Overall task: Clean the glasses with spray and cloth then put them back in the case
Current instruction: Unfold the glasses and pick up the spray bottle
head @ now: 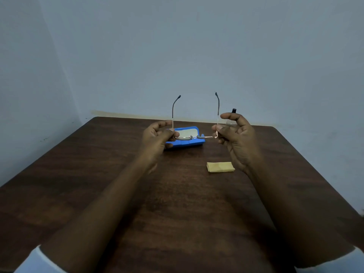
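Note:
Thin metal-framed glasses [204,136] hang in the air above the table, both temple arms unfolded and pointing up. My left hand [157,136] pinches the left hinge end of the frame. My right hand [234,133] pinches the right hinge end, its index finger raised and curled. Just behind the glasses lies the blue case [189,141], open, with a pale lining showing. A folded yellow cloth [220,167] lies flat on the table below my right hand. The small spray bottle [233,113] with a black cap stands behind my right hand, mostly hidden.
The dark wooden table [177,203] stretches toward me beneath both forearms. Its far edge meets a pale blue-grey wall [177,56] close behind the case and bottle.

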Demonstrator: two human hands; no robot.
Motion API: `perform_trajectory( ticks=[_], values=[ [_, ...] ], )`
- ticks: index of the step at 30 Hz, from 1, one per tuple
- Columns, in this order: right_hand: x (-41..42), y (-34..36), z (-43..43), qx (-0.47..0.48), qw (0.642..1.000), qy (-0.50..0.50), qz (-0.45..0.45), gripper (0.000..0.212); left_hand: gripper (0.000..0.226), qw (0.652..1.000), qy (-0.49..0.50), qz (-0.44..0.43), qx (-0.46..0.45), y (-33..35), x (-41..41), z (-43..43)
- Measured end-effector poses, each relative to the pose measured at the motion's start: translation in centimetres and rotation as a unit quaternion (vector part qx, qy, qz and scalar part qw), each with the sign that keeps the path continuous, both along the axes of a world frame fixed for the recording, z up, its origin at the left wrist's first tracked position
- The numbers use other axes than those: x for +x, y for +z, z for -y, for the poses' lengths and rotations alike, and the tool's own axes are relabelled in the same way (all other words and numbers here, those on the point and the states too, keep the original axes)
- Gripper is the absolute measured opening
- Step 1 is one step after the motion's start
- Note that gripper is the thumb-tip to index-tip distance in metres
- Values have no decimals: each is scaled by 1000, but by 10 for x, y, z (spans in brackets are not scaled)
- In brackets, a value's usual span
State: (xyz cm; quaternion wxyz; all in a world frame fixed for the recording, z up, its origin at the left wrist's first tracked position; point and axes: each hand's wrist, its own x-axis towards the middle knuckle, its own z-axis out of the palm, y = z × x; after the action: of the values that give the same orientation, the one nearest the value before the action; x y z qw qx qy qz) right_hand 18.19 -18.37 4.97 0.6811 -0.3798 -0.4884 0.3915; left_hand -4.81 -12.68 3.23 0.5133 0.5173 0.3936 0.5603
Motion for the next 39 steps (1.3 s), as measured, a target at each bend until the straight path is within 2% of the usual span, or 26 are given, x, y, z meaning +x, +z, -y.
perform_trajectory(
  ticks=[4,9,11,13,15,19,21,24,28,32,36,39],
  values=[
    [2,15,10,37,992,-18,116,27,34,999,-5,-33,22,-2,8,3],
    [-1,21,16,56,986,-8,156,23,70,992,28,-81,90,-13,15,8],
    [-3,21,18,53,984,-10,169,22,77,979,49,-137,141,-17,16,11],
    [-5,21,20,53,983,-12,177,22,69,935,70,-250,243,-21,15,13],
    [-8,22,22,53,983,-12,177,21,57,885,70,-328,324,-26,17,16],
    [-10,21,23,56,983,-9,174,22,37,842,98,-357,393,-32,26,17],
    [-11,21,22,57,984,-3,167,22,26,832,126,-363,400,-34,28,14],
    [-13,22,22,56,988,5,143,21,14,840,150,-330,405,-34,27,12],
    [-13,22,21,58,991,6,118,20,11,840,145,-310,421,-27,25,17],
    [-10,20,18,60,991,-7,117,20,3,866,116,-270,406,-17,23,25],
    [-2,16,12,59,991,-39,109,23,7,964,71,-130,220,-2,25,33],
    [9,9,3,38,991,-84,100,19,4,993,45,-9,112,5,24,30]
  ],
)
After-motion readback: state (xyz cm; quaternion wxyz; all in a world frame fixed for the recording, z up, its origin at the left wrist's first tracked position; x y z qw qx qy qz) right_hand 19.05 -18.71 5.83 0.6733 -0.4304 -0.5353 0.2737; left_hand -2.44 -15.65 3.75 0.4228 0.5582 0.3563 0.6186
